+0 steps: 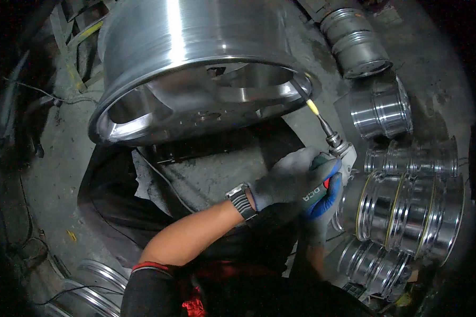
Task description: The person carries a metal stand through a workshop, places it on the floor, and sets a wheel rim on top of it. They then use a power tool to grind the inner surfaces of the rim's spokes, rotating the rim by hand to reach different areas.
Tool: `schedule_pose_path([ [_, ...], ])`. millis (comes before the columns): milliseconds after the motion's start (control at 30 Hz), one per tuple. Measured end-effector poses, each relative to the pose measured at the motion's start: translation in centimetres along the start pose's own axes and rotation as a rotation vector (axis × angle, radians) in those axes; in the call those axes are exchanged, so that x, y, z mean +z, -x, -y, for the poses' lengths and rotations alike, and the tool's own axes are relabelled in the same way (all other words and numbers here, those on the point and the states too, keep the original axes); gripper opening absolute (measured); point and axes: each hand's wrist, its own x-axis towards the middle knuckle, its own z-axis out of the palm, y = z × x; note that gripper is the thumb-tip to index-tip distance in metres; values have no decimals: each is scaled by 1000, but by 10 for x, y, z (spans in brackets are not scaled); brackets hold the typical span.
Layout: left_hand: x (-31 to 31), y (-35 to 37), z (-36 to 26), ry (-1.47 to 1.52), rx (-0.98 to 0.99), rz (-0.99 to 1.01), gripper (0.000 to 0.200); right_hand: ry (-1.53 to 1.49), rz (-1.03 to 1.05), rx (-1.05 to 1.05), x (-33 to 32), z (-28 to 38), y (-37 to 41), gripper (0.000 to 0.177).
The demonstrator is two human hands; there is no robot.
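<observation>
A large shiny metal wheel rim [195, 53] fills the upper middle, tilted with its spoked face toward me. Both my gloved hands are wrapped round a green power grinder [316, 194] to the right of centre. My left hand [288, 182], in a grey glove below a watch [240, 201], crosses over its body. My right hand [328, 198], in a grey and blue glove, grips it from the right side. From the grinder head [339, 148], a thin shaft with a yellow band [312, 107] reaches up to the rim's right inner edge, where its tip is partly hidden.
Stacked metal rims [407, 211] stand on the right, with another rim [381, 108] and a dull one [357, 45] above. More rims [98, 288] lie at the lower left. Cables [164, 179] run over the grey floor [63, 174]. A metal frame [71, 47] stands at the upper left.
</observation>
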Motion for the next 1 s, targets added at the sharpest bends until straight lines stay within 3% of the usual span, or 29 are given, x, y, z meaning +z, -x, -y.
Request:
schedule_pose_path([
  [67,2,0,2,11,25,-20,33,67,-91,-8,-1,-2,1,50],
  [167,-2,-1,-6,8,31,-41,31,-141,-126,-15,-1,-2,3,47],
  [233,-4,-1,-10,168,-158,25,31,25,-152,-50,4,0,3,48],
  [333,-3,-2,-1,15,-12,23,31,116,-58,-78,-3,-2,-2,48],
  [433,-6,0,-1,151,-115,8,34,37,-118,9,4,-1,-4,47],
  [567,-4,0,0,120,-62,22,37,-125,-78,29,0,-4,-1,48],
  [633,-7,-1,-1,56,34,-11,40,132,-125,-51,13,-1,0,49],
  [733,-4,1,1,15,-9,-32,40,259,-86,-65,1,-4,-4,50],
  [833,-4,2,-1,5,-58,11,43,46,-62,15,11,0,-2,50],
  [1000,-4,3,3,-31,-15,-17,44,8,-101,5,2,-8,-3,51],
])
